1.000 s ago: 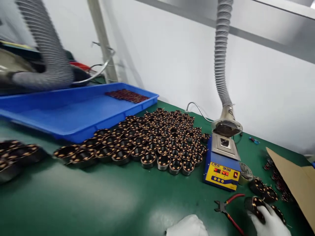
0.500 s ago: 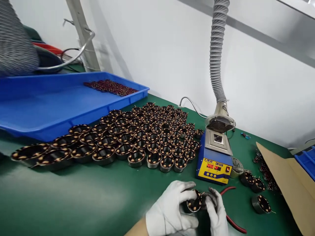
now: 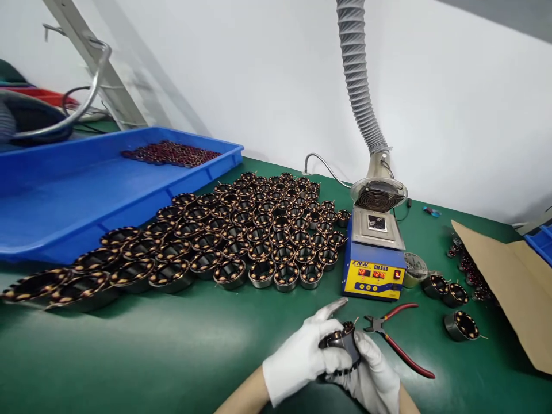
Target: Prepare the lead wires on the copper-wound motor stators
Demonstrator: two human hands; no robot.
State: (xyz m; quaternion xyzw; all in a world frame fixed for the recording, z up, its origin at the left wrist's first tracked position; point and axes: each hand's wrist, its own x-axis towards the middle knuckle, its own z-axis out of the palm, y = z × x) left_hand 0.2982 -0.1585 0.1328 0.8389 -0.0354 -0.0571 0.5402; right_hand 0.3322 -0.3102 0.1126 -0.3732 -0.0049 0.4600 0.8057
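Note:
Between my two white-gloved hands is a dark ring-shaped motor stator (image 3: 344,341), tilted on its side, with copper windings at its rim and a short wire sticking up. My left hand (image 3: 302,355) grips its left side, fingers curled round the ring and the index finger stretched out above. My right hand (image 3: 376,368) closes on the stator from the right and from below. Diagonal cutters (image 3: 387,332) with red handles lie just right of my right hand, jaws pointing left, touched by neither hand.
Many similar stators (image 3: 259,251) stand in rows at left. Behind them is a blue tray (image 3: 77,190) with small dark red parts. A blue and yellow solder pot (image 3: 374,276) sits under an extraction hose (image 3: 357,75). Several stators (image 3: 461,326) and a cardboard sheet (image 3: 500,287) are at right.
The stator has been tipped from facing up onto its side, and my right hand has come onto it. The cutters, partly covered by that hand before, now show fully. The view has shifted.

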